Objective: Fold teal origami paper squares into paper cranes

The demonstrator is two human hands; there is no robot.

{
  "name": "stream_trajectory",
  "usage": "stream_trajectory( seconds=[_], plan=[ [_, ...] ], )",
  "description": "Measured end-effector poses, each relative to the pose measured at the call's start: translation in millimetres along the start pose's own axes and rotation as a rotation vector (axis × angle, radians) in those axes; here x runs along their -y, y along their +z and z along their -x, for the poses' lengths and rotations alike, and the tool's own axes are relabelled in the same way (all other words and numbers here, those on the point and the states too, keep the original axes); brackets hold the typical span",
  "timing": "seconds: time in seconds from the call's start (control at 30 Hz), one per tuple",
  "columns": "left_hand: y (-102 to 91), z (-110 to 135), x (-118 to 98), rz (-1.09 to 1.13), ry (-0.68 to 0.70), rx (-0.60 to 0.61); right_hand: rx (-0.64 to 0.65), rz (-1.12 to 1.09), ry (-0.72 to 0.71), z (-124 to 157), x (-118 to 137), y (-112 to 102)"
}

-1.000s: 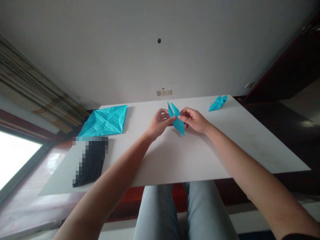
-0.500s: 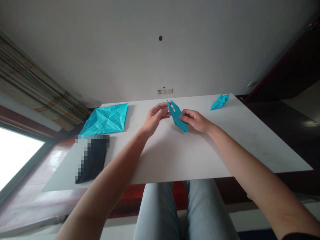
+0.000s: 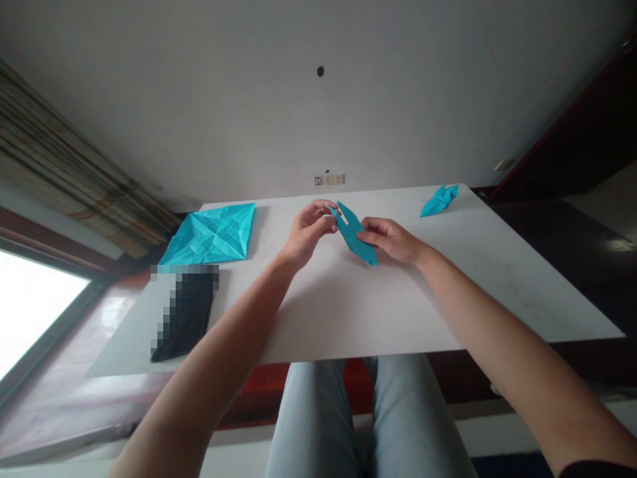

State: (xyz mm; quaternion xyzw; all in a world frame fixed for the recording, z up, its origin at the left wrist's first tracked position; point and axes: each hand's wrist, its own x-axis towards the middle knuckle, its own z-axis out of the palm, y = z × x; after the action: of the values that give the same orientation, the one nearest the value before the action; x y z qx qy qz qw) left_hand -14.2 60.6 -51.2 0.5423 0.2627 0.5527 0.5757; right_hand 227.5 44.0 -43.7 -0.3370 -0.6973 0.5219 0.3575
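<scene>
A folded blue origami paper (image 3: 356, 238) is held just above the white table (image 3: 343, 318), tilted, with two narrow points at its upper left end. My right hand (image 3: 391, 239) pinches its right edge, thumb on top. At the other end, my left hand (image 3: 312, 231) has closed its thumb and fingers on one of the narrow points. The fingertips behind the paper are partly hidden.
A creased blue paper sheet (image 3: 213, 234) lies at the table's back left. In front of it is a dark pouch-like item (image 3: 186, 318), partly pixelated. A folded blue origami figure (image 3: 440, 200) stands at the back right. Wall sockets (image 3: 329, 180) sit beyond the table.
My left thumb and fingers have come together on the narrow point, which has bent slightly left. The folded paper has shifted a little to the right. My right hand keeps its pinch.
</scene>
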Motion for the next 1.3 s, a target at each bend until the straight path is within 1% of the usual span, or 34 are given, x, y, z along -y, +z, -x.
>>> stream_trajectory(
  seconds=[0.1, 0.23, 0.37, 0.67, 0.8, 0.87, 0.93, 1.07, 1.13, 1.3],
  plan=[
    [-0.7, 0, 0, -0.025, 0.019, -0.014, -0.029, 0.001, -0.015, 0, -1, 0],
    [0.3, 1, -2, -0.008, -0.015, -0.040, -0.110, -0.003, -0.035, -3, -7, -1],
    [2.8, 1, -3, -0.054, -0.020, -0.088, -0.159, 0.056, -0.054, -4, -12, -2],
    [-2.7, -2, 5, -0.111, 0.066, -0.140, -0.148, 0.197, -0.033, -2, -14, -2],
    [-2.1, -2, 5, -0.134, 0.059, -0.136, -0.165, 0.222, -0.062, -3, -12, -2],
    [0.1, -1, 3, -0.156, 0.063, -0.153, -0.207, 0.234, -0.117, -4, -10, -3],
    [2.0, 0, 0, -0.177, 0.056, -0.186, -0.251, 0.224, -0.141, -4, -9, -5],
    [0.8, -1, 0, -0.201, -0.014, -0.223, -0.310, 0.102, -0.092, -5, -10, -12],
    [-1.4, -2, 2, -0.224, -0.037, -0.234, -0.355, 0.058, -0.106, -6, -12, -16],
    [-4.0, -4, 7, -0.281, -0.056, -0.249, -0.456, 0.092, -0.084, -9, -20, -25]
  ],
)
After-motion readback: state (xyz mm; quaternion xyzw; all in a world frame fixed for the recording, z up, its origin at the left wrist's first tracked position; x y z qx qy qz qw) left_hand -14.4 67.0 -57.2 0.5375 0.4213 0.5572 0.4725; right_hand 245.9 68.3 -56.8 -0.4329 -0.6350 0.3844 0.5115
